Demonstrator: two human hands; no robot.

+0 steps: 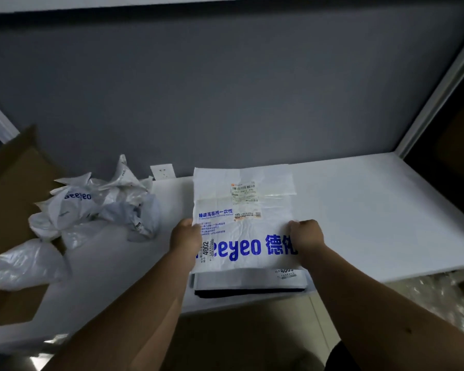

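Fingers of the left hand (186, 236) and right hand (306, 236) are curled on the side edges of a white plastic mailer bag with blue print (243, 207), held flat over a stack of flattened bags (252, 280) at the near edge of the white table (359, 210), probably to be laid squarely.

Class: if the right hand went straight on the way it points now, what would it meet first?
The right hand points forward and left, so it would probably meet the white printed bag it already grips; depth is unclear.
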